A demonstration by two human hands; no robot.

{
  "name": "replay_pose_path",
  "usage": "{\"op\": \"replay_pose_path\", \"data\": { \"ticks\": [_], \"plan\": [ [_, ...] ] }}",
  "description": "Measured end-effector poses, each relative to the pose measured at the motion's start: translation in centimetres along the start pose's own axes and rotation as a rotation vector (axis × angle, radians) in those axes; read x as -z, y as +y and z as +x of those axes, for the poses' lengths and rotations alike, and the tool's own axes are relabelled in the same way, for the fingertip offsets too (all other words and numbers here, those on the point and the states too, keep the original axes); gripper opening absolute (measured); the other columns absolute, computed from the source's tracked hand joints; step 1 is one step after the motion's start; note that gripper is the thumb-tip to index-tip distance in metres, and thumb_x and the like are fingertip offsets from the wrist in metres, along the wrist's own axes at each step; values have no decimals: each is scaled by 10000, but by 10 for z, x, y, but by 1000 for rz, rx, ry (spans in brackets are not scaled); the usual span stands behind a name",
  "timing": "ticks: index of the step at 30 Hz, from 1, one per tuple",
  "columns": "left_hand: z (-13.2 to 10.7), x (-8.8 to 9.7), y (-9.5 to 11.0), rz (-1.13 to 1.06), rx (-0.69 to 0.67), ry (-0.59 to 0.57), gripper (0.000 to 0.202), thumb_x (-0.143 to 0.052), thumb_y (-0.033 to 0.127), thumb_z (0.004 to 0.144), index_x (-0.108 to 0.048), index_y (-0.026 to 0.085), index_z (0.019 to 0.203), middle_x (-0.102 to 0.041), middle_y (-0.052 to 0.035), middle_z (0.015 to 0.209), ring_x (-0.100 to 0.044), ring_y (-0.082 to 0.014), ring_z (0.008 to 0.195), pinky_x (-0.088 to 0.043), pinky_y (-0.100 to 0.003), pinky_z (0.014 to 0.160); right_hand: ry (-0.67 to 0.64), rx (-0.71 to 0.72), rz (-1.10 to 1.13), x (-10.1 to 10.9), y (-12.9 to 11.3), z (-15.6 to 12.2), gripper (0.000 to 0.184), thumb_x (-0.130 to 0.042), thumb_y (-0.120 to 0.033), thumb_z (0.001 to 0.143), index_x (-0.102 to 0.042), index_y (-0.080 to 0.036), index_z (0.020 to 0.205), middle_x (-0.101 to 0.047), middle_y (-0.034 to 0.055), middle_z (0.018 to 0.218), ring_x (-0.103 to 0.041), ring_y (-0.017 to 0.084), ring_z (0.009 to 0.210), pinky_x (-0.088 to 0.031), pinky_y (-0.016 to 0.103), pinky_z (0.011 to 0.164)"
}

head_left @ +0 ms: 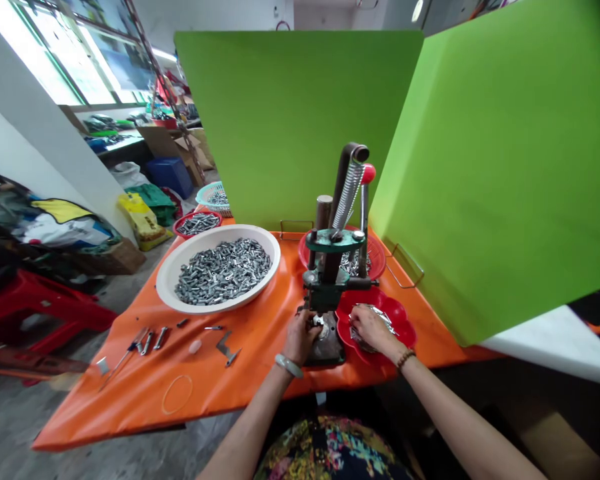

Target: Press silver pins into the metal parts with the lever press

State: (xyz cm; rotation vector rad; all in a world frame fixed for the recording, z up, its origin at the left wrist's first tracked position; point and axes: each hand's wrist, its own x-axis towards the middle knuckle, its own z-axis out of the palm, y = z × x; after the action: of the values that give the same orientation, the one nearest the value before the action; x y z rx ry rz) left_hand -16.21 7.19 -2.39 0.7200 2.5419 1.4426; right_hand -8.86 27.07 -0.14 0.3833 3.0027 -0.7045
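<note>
A hand press with a dark lever, a coil spring and green metal parts stands at the middle of the table. My left hand is at its base, fingers closed at a small shiny metal part under the ram. My right hand reaches into a red scalloped bowl of thin silvery metal pieces. Its fingers are bent together among the pieces; what they pinch is hidden. Behind the press, a red basket holds more small metal parts.
To the left, a wide white basin is full of small metal parts. A red bowl and a pale blue basket stand behind it. Loose bolts and a bent metal strip lie nearer. Green panels enclose the back and right.
</note>
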Motion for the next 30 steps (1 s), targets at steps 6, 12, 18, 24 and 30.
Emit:
{"op": "replay_pose_path", "data": {
  "ticks": [6, 12, 18, 24, 30],
  "plan": [
    [0, 1, 3, 5, 6, 9, 266, -588, 216, 669, -560, 194, 933, -579, 1, 738, -521, -88, 666, -409, -206, 639, -37, 0, 12, -1, -1, 6, 92, -529, -212, 725, -576, -134, 741, -563, 45, 794, -482, 120, 737, -310, 205, 676],
    [0, -1, -1, -1, -4, 17, 277, -593, 216, 664, -560, 192, 938, -573, 3, 733, -520, -95, 683, -413, -219, 657, -61, -8, 58, -3, -2, 9, 73, -489, -120, 693, -561, -125, 687, -579, 34, 713, -473, 97, 647, -289, 188, 593],
    [-1, -2, -1, -20, -17, 26, 261, -591, 196, 662, -557, 189, 920, -571, 0, 748, -521, -96, 685, -416, -222, 659, 31, 5, 101, -1, -10, -1, 93, -426, -95, 688, -512, -126, 676, -544, 25, 664, -464, 100, 634, -304, 201, 610],
    [-1, -1, 1, -43, -5, 33, 271, -592, 162, 657, -556, 189, 924, -579, 8, 747, -516, -81, 672, -413, -207, 656, 140, 5, 471, 7, -33, -4, 204, -409, -215, 753, -486, -152, 931, -533, 2, 710, -479, 86, 569, -360, 196, 550],
    [-1, -1, 1, -63, -17, 23, 253, -600, 133, 644, -550, 183, 887, -595, 8, 786, -519, -74, 689, -412, -198, 667, 12, -5, 1042, 6, -69, 0, 221, -533, -287, 687, -494, -140, 846, -503, -27, 603, -386, 36, 402, -280, 154, 382]
  ]
}}
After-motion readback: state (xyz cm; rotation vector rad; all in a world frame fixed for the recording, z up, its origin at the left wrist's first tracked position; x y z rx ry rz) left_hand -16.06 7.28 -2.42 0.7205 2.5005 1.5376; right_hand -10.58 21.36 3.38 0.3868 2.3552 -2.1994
